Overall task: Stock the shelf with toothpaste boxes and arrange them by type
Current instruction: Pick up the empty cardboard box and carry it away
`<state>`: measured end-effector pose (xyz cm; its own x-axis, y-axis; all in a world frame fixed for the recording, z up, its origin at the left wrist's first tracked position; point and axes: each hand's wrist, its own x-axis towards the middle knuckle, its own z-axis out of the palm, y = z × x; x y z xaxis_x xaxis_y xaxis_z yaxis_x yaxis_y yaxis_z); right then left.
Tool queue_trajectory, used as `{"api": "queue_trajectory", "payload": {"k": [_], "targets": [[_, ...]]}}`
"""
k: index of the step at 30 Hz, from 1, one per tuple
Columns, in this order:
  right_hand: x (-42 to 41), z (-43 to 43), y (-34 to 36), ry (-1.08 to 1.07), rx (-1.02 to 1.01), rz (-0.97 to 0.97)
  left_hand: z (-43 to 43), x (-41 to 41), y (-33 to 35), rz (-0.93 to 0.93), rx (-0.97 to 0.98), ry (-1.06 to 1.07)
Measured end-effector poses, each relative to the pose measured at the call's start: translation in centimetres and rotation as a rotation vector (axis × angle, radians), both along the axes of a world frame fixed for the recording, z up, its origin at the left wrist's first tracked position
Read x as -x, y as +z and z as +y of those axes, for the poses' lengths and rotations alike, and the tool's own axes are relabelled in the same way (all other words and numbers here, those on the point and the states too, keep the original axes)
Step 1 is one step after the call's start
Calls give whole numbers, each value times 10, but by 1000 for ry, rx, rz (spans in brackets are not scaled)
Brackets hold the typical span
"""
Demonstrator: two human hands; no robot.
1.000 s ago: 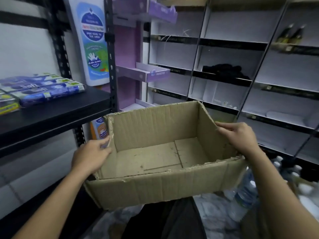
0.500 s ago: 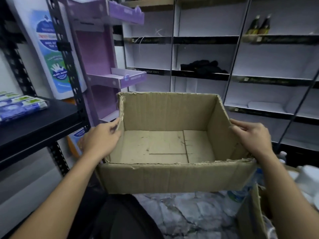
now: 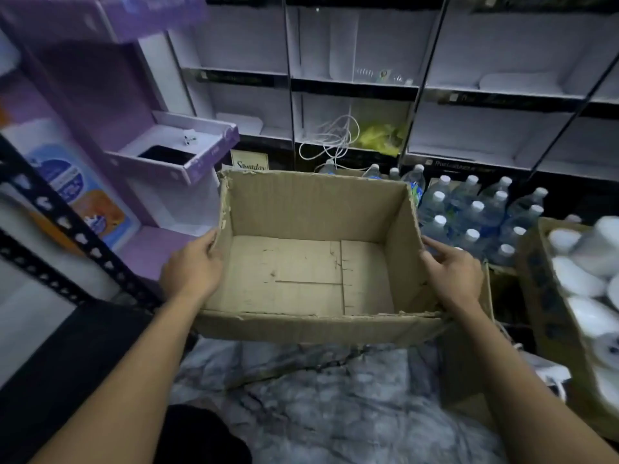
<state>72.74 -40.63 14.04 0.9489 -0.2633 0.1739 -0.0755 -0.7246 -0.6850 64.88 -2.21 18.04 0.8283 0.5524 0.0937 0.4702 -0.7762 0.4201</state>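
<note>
An empty brown cardboard box [image 3: 311, 209] with torn top edges hangs in the middle of the view, above the marbled floor. My left hand [image 3: 192, 271] grips its left wall and my right hand [image 3: 452, 272] grips its right wall. Nothing lies inside the box. The black metal shelf [image 3: 50, 222] runs along the left edge; no toothpaste boxes are in view now.
A purple cardboard display stand [image 3: 174, 152] stands at the left. White shelving [image 3: 351, 78] with a coiled cable fills the back. Several water bottles [image 3: 475, 212] stand on the floor at the right, beside a carton of white rolls [image 3: 582, 283].
The view has swung down and to the right. The box, still in both hands, has come lower toward the floor. The toothpaste boxes on the black shelf have left the view.
</note>
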Motion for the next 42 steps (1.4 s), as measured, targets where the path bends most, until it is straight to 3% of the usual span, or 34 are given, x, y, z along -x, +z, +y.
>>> {"api": "queue_trajectory", "payload": {"k": [6,11,16,21,25,33,39,42], "targets": [[9,-1,-75,-79,43,113,-7,-5,-101,192,190,-13],[22,-1,-120,-145,63,192,-13,11,-148,154,277,-42],[49,3,-174,-26,168,502,-1,57,-202,316,393,-84],[52,4,-182,-9,167,537,7,63,-215,286,473,-70],[51,-6,-189,29,40,611,8,64,-225,237,497,16],[62,30,-198,160,-216,690,15,63,-217,158,609,585],[61,84,-194,252,-526,720,33,72,-218,99,685,676],[62,121,-186,285,-557,766,39,75,-222,51,747,682]]}}
